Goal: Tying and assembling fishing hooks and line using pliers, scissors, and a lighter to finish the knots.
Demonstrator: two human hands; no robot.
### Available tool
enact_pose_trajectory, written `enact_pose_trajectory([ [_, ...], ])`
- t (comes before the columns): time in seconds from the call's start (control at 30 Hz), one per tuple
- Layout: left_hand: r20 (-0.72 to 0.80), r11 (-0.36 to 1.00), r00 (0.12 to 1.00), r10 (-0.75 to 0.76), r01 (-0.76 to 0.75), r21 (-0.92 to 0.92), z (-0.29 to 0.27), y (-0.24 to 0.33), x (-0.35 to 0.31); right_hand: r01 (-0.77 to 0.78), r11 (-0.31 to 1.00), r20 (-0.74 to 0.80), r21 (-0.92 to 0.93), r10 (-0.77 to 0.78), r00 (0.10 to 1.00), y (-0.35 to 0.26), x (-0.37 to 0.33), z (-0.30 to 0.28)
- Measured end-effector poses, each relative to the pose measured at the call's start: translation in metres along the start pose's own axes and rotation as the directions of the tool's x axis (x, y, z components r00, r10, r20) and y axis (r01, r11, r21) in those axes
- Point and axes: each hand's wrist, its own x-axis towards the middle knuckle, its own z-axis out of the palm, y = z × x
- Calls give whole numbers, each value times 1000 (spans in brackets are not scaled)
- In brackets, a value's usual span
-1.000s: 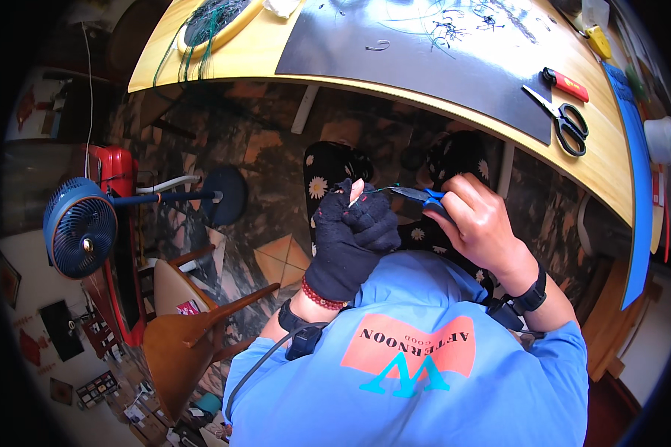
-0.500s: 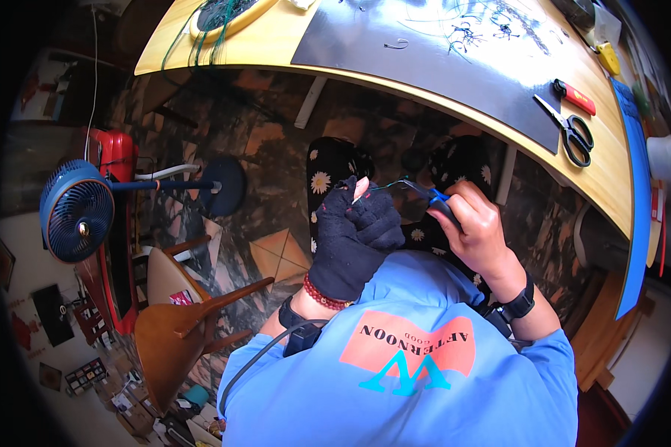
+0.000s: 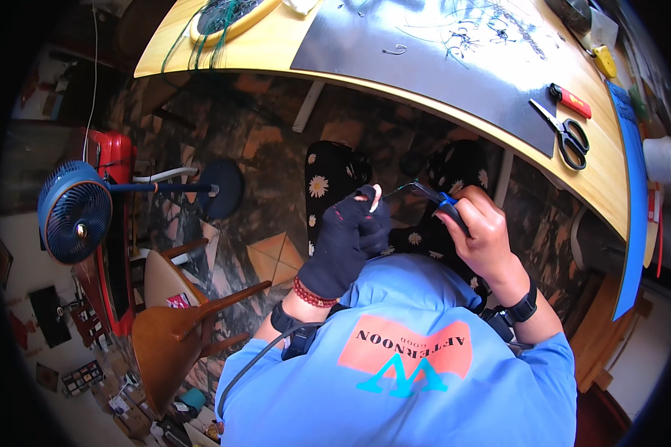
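My left hand (image 3: 345, 242), in a black glove with bare fingertips, is closed on a thin green line (image 3: 399, 188) in front of my lap. The line stretches rightward to the tip of a slim tool that looks like pliers (image 3: 446, 203), with a blue and black handle and thin metal jaws. Closed around that handle is my right hand (image 3: 481, 231), bare. A small hook-like piece seems to sit at the jaws, too fine to make out.
Ahead, the wooden table (image 3: 611, 190) carries a dark mat (image 3: 365, 56) with a hook (image 3: 395, 50) and several tangled pieces. Black-handled scissors (image 3: 572, 141) and a red-handled item (image 3: 572, 102) lie at its right. A yellow-rimmed basket (image 3: 238, 30) holds green lines. A fan (image 3: 78, 212) and chair (image 3: 168, 350) stand left.
My left hand has turned and shifted slightly left, its thumb tip now raised. My right hand has moved a little right with the pliers, which point more up and left.
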Motion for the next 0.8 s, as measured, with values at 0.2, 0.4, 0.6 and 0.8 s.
enact_pose_trajectory([
  [0.2, -25, 667, 924, 382, -256, 700, 2, -3, 11, 22, 998, 43, -66, -19, 999, -3, 0, -8],
  [0.4, -17, 704, 929, 369, -267, 658, 3, -2, 6, 6, 996, 56, -91, -1, 998, -8, 0, -9],
  [0.6, 41, 670, 903, 429, -348, 655, -4, -7, 12, 10, 995, 83, -104, -2, 997, -8, 1, -17],
  [0.8, -62, 777, 948, 313, -218, 591, -4, -5, 11, 56, 967, -158, -247, -98, 983, -24, 11, -79],
])
